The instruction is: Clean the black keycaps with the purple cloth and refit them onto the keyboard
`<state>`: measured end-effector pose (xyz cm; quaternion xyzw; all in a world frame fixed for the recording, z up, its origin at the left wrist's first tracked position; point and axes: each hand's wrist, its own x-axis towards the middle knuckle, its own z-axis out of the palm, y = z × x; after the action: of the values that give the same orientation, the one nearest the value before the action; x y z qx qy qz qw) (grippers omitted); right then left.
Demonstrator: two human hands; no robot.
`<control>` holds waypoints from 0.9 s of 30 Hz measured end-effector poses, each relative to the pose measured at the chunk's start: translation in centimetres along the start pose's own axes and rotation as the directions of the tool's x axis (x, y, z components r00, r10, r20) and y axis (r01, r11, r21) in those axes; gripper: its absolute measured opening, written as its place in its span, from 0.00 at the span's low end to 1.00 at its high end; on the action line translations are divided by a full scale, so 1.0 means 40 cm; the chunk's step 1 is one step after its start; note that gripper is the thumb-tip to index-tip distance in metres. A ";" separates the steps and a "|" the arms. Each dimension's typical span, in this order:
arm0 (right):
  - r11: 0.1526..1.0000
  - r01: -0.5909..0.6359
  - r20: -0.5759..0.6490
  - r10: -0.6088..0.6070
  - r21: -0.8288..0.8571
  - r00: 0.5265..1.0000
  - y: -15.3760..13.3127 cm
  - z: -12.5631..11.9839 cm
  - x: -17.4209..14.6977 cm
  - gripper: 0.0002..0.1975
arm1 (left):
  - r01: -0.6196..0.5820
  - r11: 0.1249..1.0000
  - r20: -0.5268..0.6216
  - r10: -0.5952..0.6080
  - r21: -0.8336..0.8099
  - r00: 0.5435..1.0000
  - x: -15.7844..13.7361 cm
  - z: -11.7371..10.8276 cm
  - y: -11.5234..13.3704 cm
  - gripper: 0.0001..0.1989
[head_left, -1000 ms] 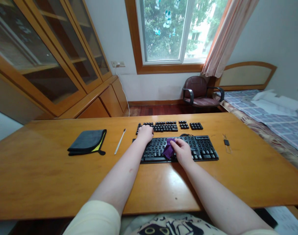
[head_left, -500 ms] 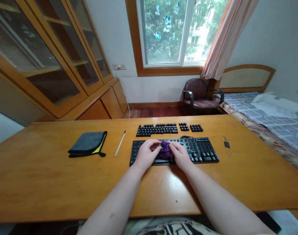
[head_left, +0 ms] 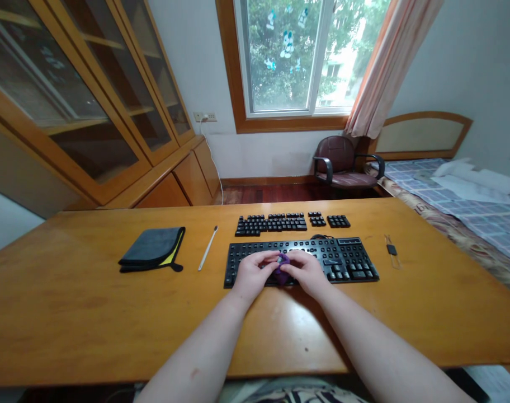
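A small purple cloth [head_left: 282,274] is bunched between my two hands, low over the front of a black keyboard [head_left: 343,257]. My left hand [head_left: 253,274] pinches it from the left, thumb and fingers together. From the other side my right hand [head_left: 308,273] grips the cloth, its thumb pressed on it. Something small shows at the fingertips, too hidden to name. Much of the keyboard has bare key posts, while keycaps remain at its right end. Behind it, loose black keycaps [head_left: 272,224] lie in rows.
Left of the keyboard lie a white-handled brush [head_left: 207,249] and a folded grey cloth [head_left: 151,246] with yellow lining. A wire keycap puller [head_left: 391,250] rests at the right. Beyond the wooden desk [head_left: 91,330] stand a chair [head_left: 339,159] and a bed.
My right hand has shifted its hold, with the thumb now across the purple cloth. The cloth is bunched smaller, and both hands are closer together.
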<state>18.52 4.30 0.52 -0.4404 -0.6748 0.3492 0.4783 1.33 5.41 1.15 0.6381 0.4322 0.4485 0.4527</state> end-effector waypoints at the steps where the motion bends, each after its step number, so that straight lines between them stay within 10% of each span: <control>1: 1.000 0.001 -0.007 -0.001 0.005 1.000 0.001 0.001 -0.002 0.05 | 0.019 1.000 0.003 -0.019 -0.013 1.000 -0.001 0.002 0.001 0.12; 27: 0.997 -0.072 -0.216 0.072 0.009 0.974 0.005 0.007 0.000 0.08 | -0.014 0.992 -0.038 0.010 -0.124 0.999 0.015 0.019 0.000 0.09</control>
<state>18.31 4.38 0.26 -0.4998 -0.6022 0.3167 0.5359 2.19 5.84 1.10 0.6029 0.4078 0.4890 0.4807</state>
